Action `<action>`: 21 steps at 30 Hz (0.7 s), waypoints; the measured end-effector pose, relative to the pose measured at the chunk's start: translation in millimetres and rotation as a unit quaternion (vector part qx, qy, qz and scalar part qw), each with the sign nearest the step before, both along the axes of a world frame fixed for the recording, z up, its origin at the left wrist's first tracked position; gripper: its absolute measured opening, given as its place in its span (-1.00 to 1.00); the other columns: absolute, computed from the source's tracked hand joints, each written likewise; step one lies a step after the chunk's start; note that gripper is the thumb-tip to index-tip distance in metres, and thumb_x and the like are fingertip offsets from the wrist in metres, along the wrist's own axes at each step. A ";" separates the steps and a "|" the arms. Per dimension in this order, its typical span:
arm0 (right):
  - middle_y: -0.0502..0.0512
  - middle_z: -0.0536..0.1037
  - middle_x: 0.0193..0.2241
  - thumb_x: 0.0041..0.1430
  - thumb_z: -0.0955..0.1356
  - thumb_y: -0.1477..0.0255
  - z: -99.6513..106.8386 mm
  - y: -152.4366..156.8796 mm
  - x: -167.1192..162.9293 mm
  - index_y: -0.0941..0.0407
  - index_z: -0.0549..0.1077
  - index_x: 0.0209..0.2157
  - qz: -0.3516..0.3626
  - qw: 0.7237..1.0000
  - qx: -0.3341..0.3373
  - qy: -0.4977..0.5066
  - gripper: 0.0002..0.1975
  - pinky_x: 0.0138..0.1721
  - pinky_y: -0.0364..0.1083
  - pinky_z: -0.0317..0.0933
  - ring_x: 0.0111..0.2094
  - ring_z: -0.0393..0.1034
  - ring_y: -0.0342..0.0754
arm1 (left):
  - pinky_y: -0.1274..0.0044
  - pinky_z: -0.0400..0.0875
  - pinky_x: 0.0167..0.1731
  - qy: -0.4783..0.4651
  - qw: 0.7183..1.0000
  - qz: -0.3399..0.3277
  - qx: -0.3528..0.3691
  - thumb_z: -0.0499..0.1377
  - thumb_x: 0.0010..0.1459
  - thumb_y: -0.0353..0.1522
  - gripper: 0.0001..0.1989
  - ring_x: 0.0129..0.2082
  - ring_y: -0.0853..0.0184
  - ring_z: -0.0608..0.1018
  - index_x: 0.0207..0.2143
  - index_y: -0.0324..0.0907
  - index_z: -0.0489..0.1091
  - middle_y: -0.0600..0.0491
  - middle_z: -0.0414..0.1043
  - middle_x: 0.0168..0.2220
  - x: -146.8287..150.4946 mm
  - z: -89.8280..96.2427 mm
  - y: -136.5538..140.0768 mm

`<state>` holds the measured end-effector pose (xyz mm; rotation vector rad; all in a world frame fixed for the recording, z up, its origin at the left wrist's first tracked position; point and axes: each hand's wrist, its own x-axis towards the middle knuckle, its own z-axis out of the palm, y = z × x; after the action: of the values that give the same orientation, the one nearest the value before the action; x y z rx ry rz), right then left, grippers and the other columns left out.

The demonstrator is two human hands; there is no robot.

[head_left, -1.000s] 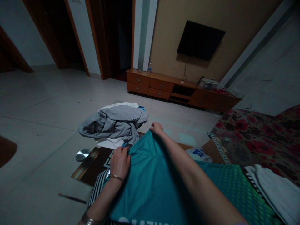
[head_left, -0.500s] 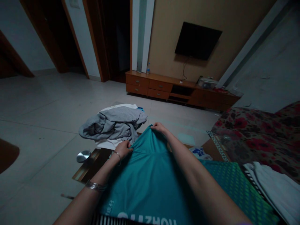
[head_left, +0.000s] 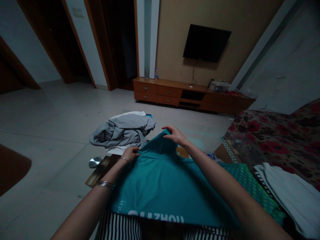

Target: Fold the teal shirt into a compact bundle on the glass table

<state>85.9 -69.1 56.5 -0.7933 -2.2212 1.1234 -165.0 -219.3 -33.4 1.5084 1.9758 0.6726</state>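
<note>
The teal shirt (head_left: pixel 160 186) is stretching before you, hiding most of the near edge of the table (head_left: pixel 100 171). Your left hand (head_left: pixel 131 154) is pinching its left side; your right hand (head_left: pixel 176 136) is loosely holding its raised tip. Grey clothing (head_left: pixel 123 126) is lying toward the far left corner.

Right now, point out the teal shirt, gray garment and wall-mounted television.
Teal shirt (head_left: pixel 155 186), head view: fabric above lettering.
Gray garment (head_left: pixel 125 127), head view: crumpled middle.
Wall-mounted television (head_left: pixel 207 43), head view: dark screen.
</note>
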 end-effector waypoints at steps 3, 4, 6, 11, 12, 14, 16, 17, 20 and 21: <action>0.03 0.50 -0.20 -0.03 0.39 0.51 12.2 -39.7 14.7 0.15 0.45 -0.07 0.005 0.999 0.036 0.007 -0.59 -0.15 -0.15 0.23 -0.22 0.37 -0.11 | 0.55 0.36 -0.22 0.029 1.000 -0.001 -0.011 0.17 -0.06 -0.40 -0.76 -0.26 0.28 0.54 -0.29 -0.23 0.53 0.05 0.57 -0.30 1.0 0.3 -0.9; 0.02 0.51 -0.21 -0.01 0.38 0.52 14.5 -54.0 19.2 0.14 0.46 -0.08 0.007 0.999 0.042 0.008 -0.62 -0.15 -0.15 0.23 -0.22 0.38 -0.11 | 0.54 0.36 -0.22 0.039 0.999 0.005 -0.011 0.17 -0.06 -0.40 -0.77 -0.26 0.27 0.54 -0.31 -0.23 0.53 0.04 0.57 -0.31 0.7 0.1 -0.9; 0.03 0.53 -0.21 0.02 0.36 0.54 14.5 -82.9 27.0 0.13 0.47 -0.12 0.022 0.998 0.053 0.015 -0.67 -0.14 -0.13 0.22 -0.20 0.39 -0.09 | 0.54 0.34 -0.20 0.058 0.998 0.013 -0.010 0.18 -0.06 -0.41 -0.79 -0.25 0.26 0.53 -0.32 -0.22 0.53 0.04 0.57 -0.31 -0.3 -0.8 -0.5; 0.08 0.53 -0.18 0.07 0.31 0.66 -14.0 -150.9 35.3 0.13 0.46 -0.13 0.099 0.987 0.123 0.004 -0.68 -0.06 -0.09 0.20 -0.13 0.37 -0.08 | 0.54 0.33 -0.19 0.084 0.996 0.026 -0.005 0.17 -0.02 -0.42 -0.79 -0.20 0.25 0.54 -0.30 -0.20 0.55 0.02 0.58 -0.26 -2.7 -5.0 1.1; 0.10 0.53 -0.19 0.08 0.30 0.67 -22.9 -162.8 35.0 0.13 0.45 -0.13 0.110 0.984 0.139 -0.012 -0.68 -0.07 -0.09 0.20 -0.14 0.36 -0.08 | 0.54 0.34 -0.19 0.086 0.996 0.028 -0.004 0.16 -0.02 -0.42 -0.78 -0.20 0.25 0.54 -0.30 -0.19 0.55 0.03 0.59 -0.26 -3.1 -5.7 1.3; 0.11 0.52 -0.20 0.12 0.29 0.66 -40.5 -184.8 33.2 0.15 0.45 -0.12 0.122 0.977 0.163 -0.056 -0.71 -0.10 -0.10 0.20 -0.15 0.34 -0.07 | 0.54 0.35 -0.20 0.089 0.996 0.030 -0.003 0.16 -0.02 -0.43 -0.76 -0.21 0.24 0.54 -0.28 -0.20 0.55 0.02 0.59 -0.27 -4.0 -7.0 1.9; 0.11 0.52 -0.22 0.18 0.29 0.62 -54.6 -203.2 31.5 0.14 0.44 -0.11 0.128 0.970 0.178 -0.103 -0.74 -0.14 -0.10 0.19 -0.17 0.33 -0.06 | 0.53 0.36 -0.21 0.089 0.995 0.032 -0.002 0.14 -0.02 -0.43 -0.74 -0.21 0.23 0.55 -0.26 -0.22 0.55 0.00 0.59 -0.27 -5.1 -7.9 2.5; 0.11 0.52 -0.22 0.20 0.30 0.57 -59.5 -210.4 31.5 0.13 0.43 -0.10 0.133 0.966 0.183 -0.122 -0.76 -0.16 -0.10 0.19 -0.17 0.33 -0.06 | 0.52 0.37 -0.21 0.089 0.995 0.034 -0.001 0.13 -0.02 -0.44 -0.72 -0.22 0.23 0.55 -0.24 -0.24 0.54 -0.02 0.59 -0.26 -5.6 -8.2 2.9; 0.08 0.51 -0.20 0.22 0.34 0.34 -65.4 -218.4 38.1 0.08 0.42 -0.08 0.152 0.960 0.189 -0.137 -0.76 -0.13 -0.06 0.15 -0.14 0.31 -0.04 | 0.51 0.38 -0.21 0.089 0.995 0.038 0.001 0.11 -0.01 -0.44 -0.70 -0.22 0.22 0.56 -0.21 -0.25 0.54 -0.03 0.58 -0.25 -7.1 -9.6 4.0; 0.08 0.51 -0.20 0.23 0.34 0.30 -65.4 -214.9 43.1 0.07 0.43 -0.09 0.144 0.963 0.189 -0.128 -0.75 -0.11 -0.05 0.14 -0.14 0.31 -0.04 | 0.51 0.38 -0.21 0.089 0.995 0.040 0.002 0.11 -0.01 -0.44 -0.69 -0.22 0.22 0.56 -0.21 -0.24 0.54 -0.02 0.58 -0.25 -7.4 -10.2 4.2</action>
<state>129.0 -284.0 -8.8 -0.4841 -2.7254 0.7061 -172.3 -215.0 -43.5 1.5445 2.1790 0.5915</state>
